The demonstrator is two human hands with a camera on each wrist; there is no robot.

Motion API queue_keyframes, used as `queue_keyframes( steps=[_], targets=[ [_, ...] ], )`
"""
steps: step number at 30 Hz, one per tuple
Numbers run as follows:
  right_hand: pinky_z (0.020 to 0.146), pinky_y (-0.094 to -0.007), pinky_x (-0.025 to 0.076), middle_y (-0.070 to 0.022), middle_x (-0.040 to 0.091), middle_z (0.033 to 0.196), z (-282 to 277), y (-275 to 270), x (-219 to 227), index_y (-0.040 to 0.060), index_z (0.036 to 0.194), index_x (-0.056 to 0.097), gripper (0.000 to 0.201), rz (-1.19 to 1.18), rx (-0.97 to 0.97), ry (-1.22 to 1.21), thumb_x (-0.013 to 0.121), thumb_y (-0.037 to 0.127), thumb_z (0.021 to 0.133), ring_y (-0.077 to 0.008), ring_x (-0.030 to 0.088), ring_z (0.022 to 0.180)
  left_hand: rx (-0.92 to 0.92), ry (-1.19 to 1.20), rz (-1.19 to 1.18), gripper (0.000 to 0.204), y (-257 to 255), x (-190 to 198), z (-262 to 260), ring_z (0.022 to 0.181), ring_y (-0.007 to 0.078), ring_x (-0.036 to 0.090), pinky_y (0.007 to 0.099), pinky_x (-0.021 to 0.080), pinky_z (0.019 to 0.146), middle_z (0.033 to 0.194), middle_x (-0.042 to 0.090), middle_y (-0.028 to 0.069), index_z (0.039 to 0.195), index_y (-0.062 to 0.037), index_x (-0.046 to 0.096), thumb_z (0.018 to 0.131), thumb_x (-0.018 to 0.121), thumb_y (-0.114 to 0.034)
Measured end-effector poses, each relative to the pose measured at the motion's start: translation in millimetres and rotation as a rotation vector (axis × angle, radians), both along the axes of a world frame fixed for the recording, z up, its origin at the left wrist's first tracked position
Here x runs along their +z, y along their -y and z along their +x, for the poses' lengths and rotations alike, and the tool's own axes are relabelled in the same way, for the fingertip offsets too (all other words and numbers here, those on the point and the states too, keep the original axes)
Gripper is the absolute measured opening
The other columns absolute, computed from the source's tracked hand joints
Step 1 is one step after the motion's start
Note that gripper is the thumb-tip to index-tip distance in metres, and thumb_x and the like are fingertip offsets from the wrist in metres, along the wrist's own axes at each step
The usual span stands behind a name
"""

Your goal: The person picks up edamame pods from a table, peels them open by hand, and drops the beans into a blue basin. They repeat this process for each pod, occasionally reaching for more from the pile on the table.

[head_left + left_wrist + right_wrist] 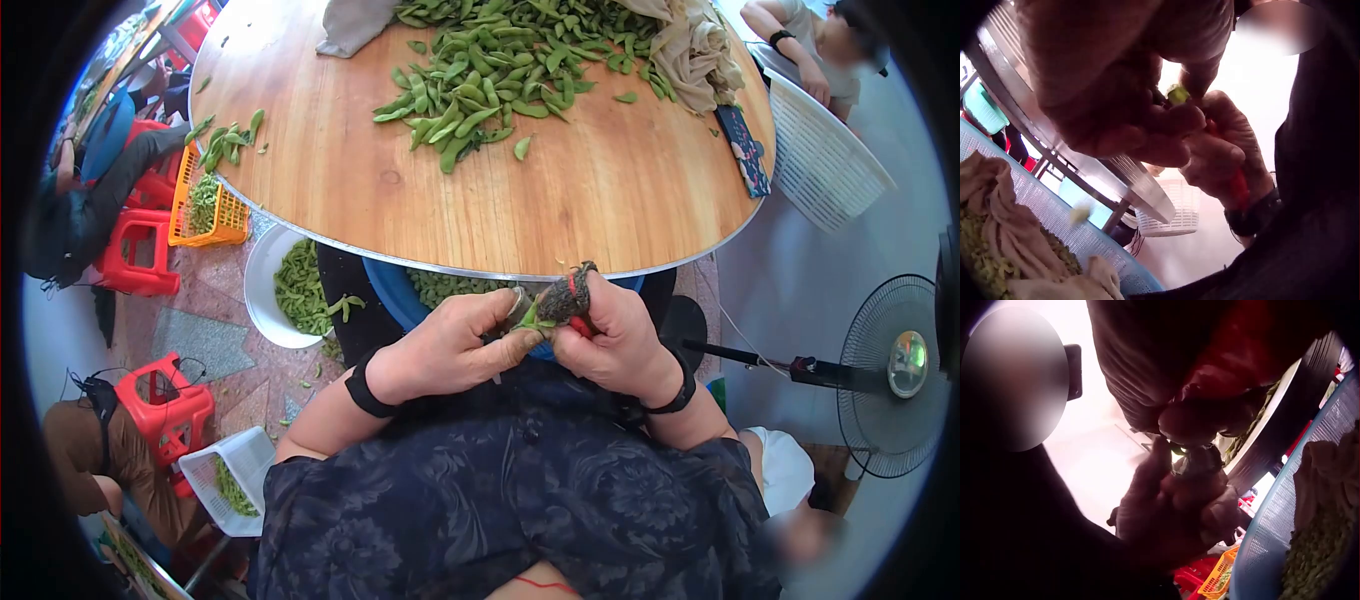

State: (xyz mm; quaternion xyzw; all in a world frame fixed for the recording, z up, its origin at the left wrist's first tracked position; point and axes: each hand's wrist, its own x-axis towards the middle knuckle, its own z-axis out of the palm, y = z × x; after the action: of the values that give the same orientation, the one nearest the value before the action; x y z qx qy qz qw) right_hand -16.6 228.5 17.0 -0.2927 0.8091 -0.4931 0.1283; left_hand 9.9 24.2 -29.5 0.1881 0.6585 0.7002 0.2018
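A green soybean pod (532,318) is between both hands, just in front of the table edge. The left hand (455,340) pinches it with thumb and fingers; a greyish cover sits on the thumb tip. The right hand (622,340) pinches the pod's other side, its upper finger wrapped in a dark, rough cover (562,298) tied with red. Something red (580,327) shows at the right fingers. In the left wrist view a blurred pale bean (1080,215) is in the air above a blue basket (1041,194) holding shelled beans (991,250) and a cloth.
A heap of pods (480,85) and cloths (695,50) lie on the round wooden table (330,190). At left stand a white bucket (262,300) of pods, an orange basket (235,220) and red stools (140,250). A fan (890,370) and white basket (825,150) are at right.
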Motion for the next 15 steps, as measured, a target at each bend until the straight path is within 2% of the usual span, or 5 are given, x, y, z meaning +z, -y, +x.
queue_keyframes(
  steps=[4, 6, 10, 13, 15],
  targets=[
    [0.056, -0.0346, 0.046, -0.0125, 0.053, 0.072, 10.2, 8.6, 2.5, 0.0019, 0.086, 0.050, 0.018, -0.001, 0.005, -0.065, 0.064, 0.003, 0.075, -0.0290, 0.054, 0.060, 0.060, -0.192, -0.073, 0.016, 0.3, -0.9, 3.3, 0.053, 0.0193, 0.057, 0.0331, 0.042, 0.049, 0.065, 0.052, 0.0107, 0.082, 0.0004, 0.048, 0.088, 0.056, -0.013],
    [0.054, -0.0339, 0.045, -0.0126, 0.052, 0.072, 16.9, 13.5, -2.3, 0.0017, 0.088, 0.051, 0.017, 0.088, 0.008, -0.399, 0.063, 0.003, 0.076, -0.0285, 0.054, 0.058, 0.094, -0.241, -0.080, 0.011, -0.2, 1.9, 4.7, 0.055, 0.0252, 0.058, 0.0355, 0.042, 0.051, 0.066, 0.052, 0.0141, 0.081, 0.0008, 0.048, 0.085, 0.053, -0.008],
    [0.051, -0.0332, 0.045, -0.0134, 0.052, 0.071, 17.6, 15.2, -6.0, 0.0012, 0.089, 0.051, 0.017, 0.079, -0.001, -0.504, 0.062, 0.002, 0.076, -0.0287, 0.054, 0.057, 0.206, -0.349, -0.167, 0.008, -2.3, -0.2, 8.9, 0.064, 0.0385, 0.055, 0.0395, 0.043, 0.056, 0.068, 0.052, 0.0201, 0.082, 0.0021, 0.047, 0.080, 0.051, -0.005],
    [0.051, -0.0309, 0.044, -0.0115, 0.052, 0.072, 10.8, 6.4, -3.0, 0.0014, 0.090, 0.051, 0.017, -0.044, -0.075, -0.281, 0.062, 0.003, 0.077, -0.0257, 0.053, 0.055, 0.227, -0.285, -0.152, 0.011, -6.6, -6.9, 10.3, 0.064, 0.0377, 0.055, 0.0397, 0.043, 0.057, 0.069, 0.052, 0.0194, 0.085, 0.0021, 0.049, 0.082, 0.053, -0.006],
    [0.054, -0.0290, 0.044, -0.0079, 0.051, 0.069, 7.8, -0.9, 10.0, 0.0021, 0.090, 0.051, 0.015, -0.114, -0.165, 0.364, 0.061, 0.003, 0.079, -0.0189, 0.053, 0.057, 0.228, -0.278, -0.144, 0.013, -11.2, -4.3, 10.6, 0.063, 0.0339, 0.057, 0.0387, 0.044, 0.057, 0.068, 0.053, 0.0173, 0.088, 0.0019, 0.050, 0.084, 0.055, -0.009]
  ],
)
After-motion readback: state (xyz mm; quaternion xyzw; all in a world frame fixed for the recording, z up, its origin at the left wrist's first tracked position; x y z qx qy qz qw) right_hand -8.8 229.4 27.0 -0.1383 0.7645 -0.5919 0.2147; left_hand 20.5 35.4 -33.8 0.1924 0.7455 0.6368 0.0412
